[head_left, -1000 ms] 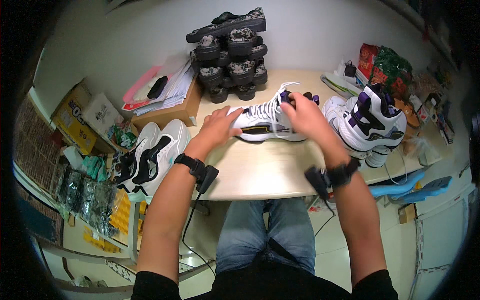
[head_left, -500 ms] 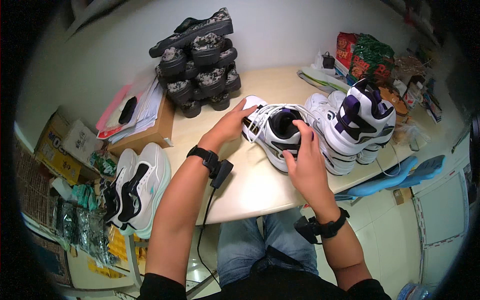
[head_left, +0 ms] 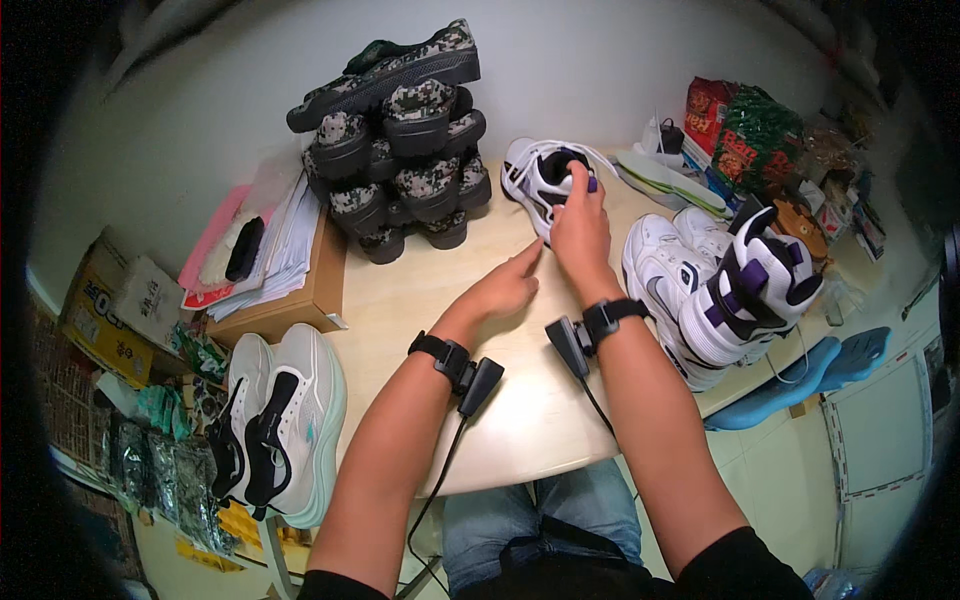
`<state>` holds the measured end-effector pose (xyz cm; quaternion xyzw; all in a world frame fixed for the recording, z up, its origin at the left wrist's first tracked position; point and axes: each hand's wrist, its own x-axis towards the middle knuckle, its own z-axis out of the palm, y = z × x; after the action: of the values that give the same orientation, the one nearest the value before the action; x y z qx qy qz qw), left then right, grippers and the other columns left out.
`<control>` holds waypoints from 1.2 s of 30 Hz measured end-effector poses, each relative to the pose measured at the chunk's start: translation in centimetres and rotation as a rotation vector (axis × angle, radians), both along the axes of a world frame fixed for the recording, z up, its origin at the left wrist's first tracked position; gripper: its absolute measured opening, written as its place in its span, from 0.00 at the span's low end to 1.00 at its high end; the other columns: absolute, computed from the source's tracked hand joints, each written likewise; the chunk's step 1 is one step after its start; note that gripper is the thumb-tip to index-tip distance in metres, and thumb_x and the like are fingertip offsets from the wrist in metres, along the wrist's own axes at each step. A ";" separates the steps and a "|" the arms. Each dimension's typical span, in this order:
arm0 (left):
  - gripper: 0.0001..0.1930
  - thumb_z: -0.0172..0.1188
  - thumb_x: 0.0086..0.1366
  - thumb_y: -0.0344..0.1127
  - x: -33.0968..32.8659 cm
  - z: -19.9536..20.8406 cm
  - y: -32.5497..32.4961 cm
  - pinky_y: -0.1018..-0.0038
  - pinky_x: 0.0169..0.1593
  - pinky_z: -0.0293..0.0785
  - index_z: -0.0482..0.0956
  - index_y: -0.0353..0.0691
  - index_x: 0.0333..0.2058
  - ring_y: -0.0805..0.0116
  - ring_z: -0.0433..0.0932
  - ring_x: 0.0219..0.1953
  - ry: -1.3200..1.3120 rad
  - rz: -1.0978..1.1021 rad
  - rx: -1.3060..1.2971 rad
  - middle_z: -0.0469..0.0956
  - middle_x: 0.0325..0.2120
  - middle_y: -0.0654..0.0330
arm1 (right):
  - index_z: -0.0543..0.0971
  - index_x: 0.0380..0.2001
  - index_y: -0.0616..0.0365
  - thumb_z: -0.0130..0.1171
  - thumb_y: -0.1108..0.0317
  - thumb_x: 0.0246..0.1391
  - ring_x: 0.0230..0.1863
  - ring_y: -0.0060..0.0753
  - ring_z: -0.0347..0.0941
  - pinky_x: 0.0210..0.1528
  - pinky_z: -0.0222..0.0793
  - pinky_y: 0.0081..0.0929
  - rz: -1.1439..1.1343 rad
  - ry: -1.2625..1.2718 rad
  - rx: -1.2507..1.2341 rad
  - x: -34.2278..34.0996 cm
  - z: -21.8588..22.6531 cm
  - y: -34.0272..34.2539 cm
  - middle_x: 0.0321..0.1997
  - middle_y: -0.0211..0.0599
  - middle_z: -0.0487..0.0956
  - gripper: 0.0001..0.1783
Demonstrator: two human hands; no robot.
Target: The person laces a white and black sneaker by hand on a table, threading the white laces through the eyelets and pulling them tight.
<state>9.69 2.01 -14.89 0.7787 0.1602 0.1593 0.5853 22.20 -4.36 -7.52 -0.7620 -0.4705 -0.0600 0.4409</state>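
Observation:
My right hand reaches to the back of the table and is closed on the heel collar of a white sneaker with black lining, a purple tab and white laces. The sneaker stands near the wall, right of a stack of camouflage shoes. My left hand hovers low over the table's middle, holding nothing, its fingers stretched toward the right wrist. To the right, several white sneakers stand together, with a white, black and purple high-top resting on top.
At the left edge sits a pair of white running shoes with pale green soles. Papers lie on a cardboard box. Green-edged insoles and snack bags are at the back right. A blue chair stands beyond the right edge.
The sneaker has moved from the table's middle to the back, near the wall, with my right hand on it. My left hand has let go of its toe and drawn back.

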 end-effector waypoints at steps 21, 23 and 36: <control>0.30 0.46 0.65 0.23 -2.0 4.4 -4.2 0.70 0.67 0.54 0.51 0.30 0.65 0.62 0.52 0.68 -0.027 0.251 -0.393 0.51 0.67 0.51 | 0.67 0.57 0.56 0.70 0.64 0.41 0.68 0.57 0.50 0.66 0.46 0.54 -0.341 -0.509 0.347 -2.3 10.1 -23.0 0.64 0.54 0.61 0.38; 0.30 0.46 0.64 0.23 -1.6 4.9 -6.6 0.69 0.67 0.54 0.51 0.30 0.65 0.62 0.52 0.68 -0.047 0.250 -0.402 0.51 0.67 0.52 | 0.71 0.49 0.62 0.71 0.63 0.42 0.66 0.59 0.52 0.66 0.49 0.53 -0.425 -0.502 0.173 0.7 8.4 -22.8 0.64 0.54 0.59 0.31; 0.27 0.45 0.71 0.43 -6.3 4.6 -11.3 0.70 0.67 0.51 0.60 0.33 0.62 0.58 0.59 0.65 0.050 0.381 -0.332 0.57 0.65 0.51 | 0.77 0.39 0.58 0.71 0.69 0.35 0.64 0.52 0.60 0.61 0.60 0.40 0.479 -0.320 0.633 -1.7 12.5 -25.4 0.65 0.52 0.60 0.23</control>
<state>3.43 -9.30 -10.29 0.6315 0.3422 0.2190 0.6604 20.54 -29.79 4.93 -0.4392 -0.6551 -0.2150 0.5759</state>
